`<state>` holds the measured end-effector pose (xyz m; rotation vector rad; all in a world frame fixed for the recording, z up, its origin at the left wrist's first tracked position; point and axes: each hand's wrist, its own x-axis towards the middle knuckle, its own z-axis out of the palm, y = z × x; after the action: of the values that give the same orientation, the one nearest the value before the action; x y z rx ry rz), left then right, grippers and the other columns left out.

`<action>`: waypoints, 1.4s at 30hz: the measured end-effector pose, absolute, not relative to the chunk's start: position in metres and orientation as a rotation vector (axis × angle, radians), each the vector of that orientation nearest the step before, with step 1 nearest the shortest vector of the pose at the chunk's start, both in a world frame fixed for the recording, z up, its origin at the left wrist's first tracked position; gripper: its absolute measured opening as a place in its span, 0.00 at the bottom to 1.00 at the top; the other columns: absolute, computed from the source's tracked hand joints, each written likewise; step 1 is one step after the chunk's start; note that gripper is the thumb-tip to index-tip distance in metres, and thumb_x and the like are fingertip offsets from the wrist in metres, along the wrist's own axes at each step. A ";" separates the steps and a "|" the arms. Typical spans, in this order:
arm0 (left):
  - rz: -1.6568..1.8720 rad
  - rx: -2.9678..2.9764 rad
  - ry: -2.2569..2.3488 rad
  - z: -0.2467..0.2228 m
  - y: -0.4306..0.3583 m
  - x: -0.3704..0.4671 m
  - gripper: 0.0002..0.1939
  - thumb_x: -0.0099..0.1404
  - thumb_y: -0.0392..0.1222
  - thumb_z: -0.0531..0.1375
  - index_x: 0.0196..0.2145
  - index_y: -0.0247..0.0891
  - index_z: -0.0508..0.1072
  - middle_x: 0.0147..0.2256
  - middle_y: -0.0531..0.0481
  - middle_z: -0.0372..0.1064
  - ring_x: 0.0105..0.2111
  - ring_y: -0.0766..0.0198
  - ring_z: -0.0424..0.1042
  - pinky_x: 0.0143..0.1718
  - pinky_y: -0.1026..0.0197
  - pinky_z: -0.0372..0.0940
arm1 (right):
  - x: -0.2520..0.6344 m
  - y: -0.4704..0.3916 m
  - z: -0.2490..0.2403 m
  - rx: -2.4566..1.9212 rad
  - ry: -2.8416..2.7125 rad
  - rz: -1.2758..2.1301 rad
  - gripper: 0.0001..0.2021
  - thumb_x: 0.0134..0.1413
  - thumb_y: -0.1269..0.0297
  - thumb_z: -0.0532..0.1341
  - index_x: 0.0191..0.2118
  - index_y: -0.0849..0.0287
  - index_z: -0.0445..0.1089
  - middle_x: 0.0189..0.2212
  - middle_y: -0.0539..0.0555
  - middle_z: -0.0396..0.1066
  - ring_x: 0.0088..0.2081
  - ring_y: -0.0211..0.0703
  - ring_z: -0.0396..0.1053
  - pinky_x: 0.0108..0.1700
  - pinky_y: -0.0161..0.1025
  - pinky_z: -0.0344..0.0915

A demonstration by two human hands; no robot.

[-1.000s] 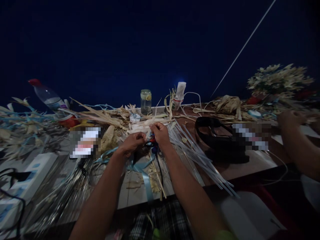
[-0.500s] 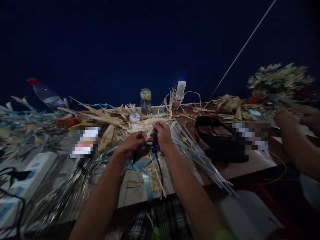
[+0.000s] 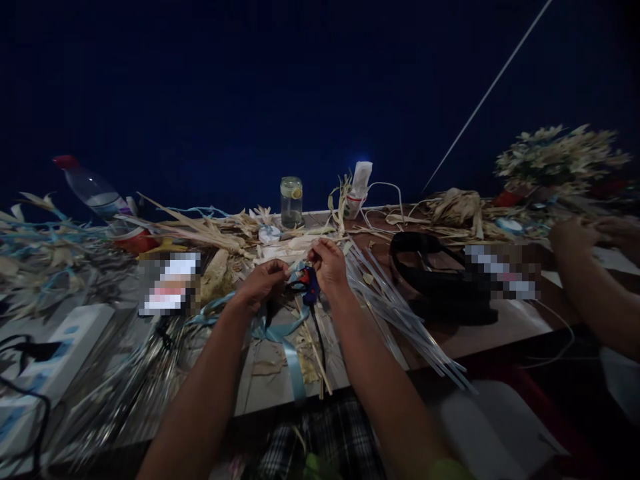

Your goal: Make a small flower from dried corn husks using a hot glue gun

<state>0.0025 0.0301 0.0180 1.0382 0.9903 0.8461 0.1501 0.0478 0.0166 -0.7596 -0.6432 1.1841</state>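
My left hand (image 3: 264,281) is closed in a pinch just left of a blue and red glue gun (image 3: 311,288). Above the gun's right side, my right hand (image 3: 328,265) pinches with thumb and fingertips; whatever either pinch holds is too small and dark to make out. The gun lies on the table among dry husk pieces, its black cord (image 3: 320,340) trailing toward the near edge. A light blue ribbon (image 3: 294,367) runs below the left hand and hangs toward that edge. Pale dried corn husks (image 3: 280,251) lie just beyond both hands.
Clear glue sticks (image 3: 395,307) lie right, near a black headband-like object (image 3: 440,280). A glass jar (image 3: 291,202) and a paper-filled cup (image 3: 356,200) stand behind. At left are a bottle (image 3: 95,190), wires (image 3: 130,373) and a power strip (image 3: 75,353). Another person's arm (image 3: 585,280) is far right.
My hands have drawn slightly apart: the left has shifted a little left, the right a little to the right. More of the glue gun shows between them.
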 end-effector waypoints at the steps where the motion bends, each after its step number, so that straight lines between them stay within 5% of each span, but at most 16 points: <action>1: 0.863 1.018 0.990 0.017 0.031 0.002 0.15 0.44 0.41 0.65 0.26 0.36 0.63 0.17 0.60 0.56 0.13 0.77 0.53 0.14 0.71 0.47 | 0.151 0.048 0.017 -0.750 -0.642 1.185 0.06 0.37 0.67 0.60 0.23 0.59 0.61 0.15 0.42 0.59 0.18 0.28 0.57 0.21 0.28 0.54; 22: 1.125 0.751 1.093 0.013 0.042 -0.005 0.17 0.43 0.45 0.66 0.26 0.36 0.63 0.19 0.59 0.58 0.15 0.78 0.55 0.16 0.73 0.56 | 0.153 0.047 0.018 -0.663 -0.614 1.201 0.07 0.37 0.68 0.61 0.23 0.60 0.60 0.16 0.42 0.59 0.17 0.27 0.56 0.21 0.29 0.54; 42: 1.315 0.727 0.927 0.008 0.046 -0.009 0.14 0.47 0.42 0.64 0.22 0.35 0.60 0.16 0.59 0.55 0.11 0.79 0.48 0.11 0.71 0.45 | 0.150 0.049 0.014 -0.715 -0.631 1.211 0.08 0.36 0.68 0.61 0.22 0.59 0.58 0.17 0.42 0.59 0.17 0.27 0.56 0.21 0.29 0.53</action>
<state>-0.0086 0.0464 0.0082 0.7271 0.9271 1.3150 0.1504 0.0485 0.0142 -0.7152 -0.6307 1.2114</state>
